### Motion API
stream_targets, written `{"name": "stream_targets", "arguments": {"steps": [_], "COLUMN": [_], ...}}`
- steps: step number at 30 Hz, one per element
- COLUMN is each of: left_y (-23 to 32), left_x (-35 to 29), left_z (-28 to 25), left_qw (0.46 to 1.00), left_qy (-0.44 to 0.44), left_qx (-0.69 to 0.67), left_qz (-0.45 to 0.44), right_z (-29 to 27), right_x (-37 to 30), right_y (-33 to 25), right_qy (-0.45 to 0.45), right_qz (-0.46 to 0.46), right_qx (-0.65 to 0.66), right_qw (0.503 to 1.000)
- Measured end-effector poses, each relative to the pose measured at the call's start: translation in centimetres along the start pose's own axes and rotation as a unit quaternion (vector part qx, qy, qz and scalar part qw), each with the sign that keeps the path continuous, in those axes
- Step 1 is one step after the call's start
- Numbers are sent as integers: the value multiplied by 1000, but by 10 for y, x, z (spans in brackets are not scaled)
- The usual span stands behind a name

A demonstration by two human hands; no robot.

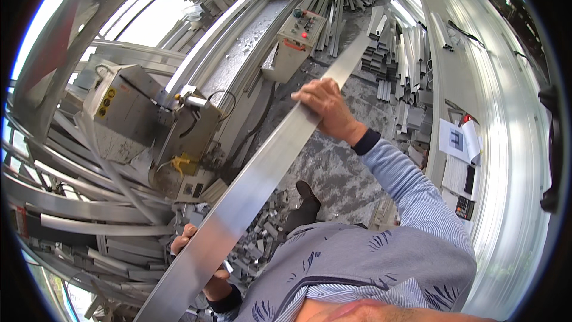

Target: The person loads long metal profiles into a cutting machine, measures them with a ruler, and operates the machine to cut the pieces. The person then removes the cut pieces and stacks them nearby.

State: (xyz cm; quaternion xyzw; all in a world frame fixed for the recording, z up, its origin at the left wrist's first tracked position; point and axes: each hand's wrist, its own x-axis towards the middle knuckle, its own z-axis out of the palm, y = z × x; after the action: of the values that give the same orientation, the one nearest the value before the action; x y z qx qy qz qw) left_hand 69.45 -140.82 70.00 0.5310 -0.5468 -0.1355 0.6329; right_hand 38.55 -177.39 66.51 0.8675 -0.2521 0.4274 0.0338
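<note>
A long, flat silver aluminium profile [250,176] runs slantwise across the view, from the lower left up to the far middle. My right hand [325,107] grips it from the right side past its middle, fingers wrapped over its edge. Nearer to me, my left hand [217,287] holds the lower part; fingertips show on the far edge and the thumb on the near one, while the profile hides the palm. Both hands are closed on this one piece, which is held up above the floor.
At left stands a cutting machine [122,104] with a long metal bed [250,30]. A control box [295,39] with a red button is beyond. Offcuts [262,232] lie by my foot. Stacked profiles [411,53], papers [456,140] and a calculator [465,207] are at right.
</note>
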Motion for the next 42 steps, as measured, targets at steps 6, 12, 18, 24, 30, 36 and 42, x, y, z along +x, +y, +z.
{"name": "stream_targets", "arguments": {"steps": [6,12,18,24,30,36,42], "left_y": [-115,-180,-252,-336,-352,-383,-437], "left_x": [125,257,352,406,420,420,464], "left_z": [98,204,289,325,256,178,149], "left_qw": [993,995,981,931,744,668,671], "left_qy": [71,36,29,70,435,642,600], "left_qx": [87,-87,-148,-288,-422,-162,-203], "left_qz": [40,-24,-123,-213,-283,-341,-385], "right_z": [56,93,172,284,363,432,509], "right_x": [84,133,226,293,371,425,478], "right_y": [120,87,150,310,467,567,627], "right_qy": [228,68,95,137,140,80,81], "right_qz": [267,349,462,537,555,545,576], "right_qx": [152,804,810,752,740,744,707], "right_qw": [924,477,350,358,354,379,403]}}
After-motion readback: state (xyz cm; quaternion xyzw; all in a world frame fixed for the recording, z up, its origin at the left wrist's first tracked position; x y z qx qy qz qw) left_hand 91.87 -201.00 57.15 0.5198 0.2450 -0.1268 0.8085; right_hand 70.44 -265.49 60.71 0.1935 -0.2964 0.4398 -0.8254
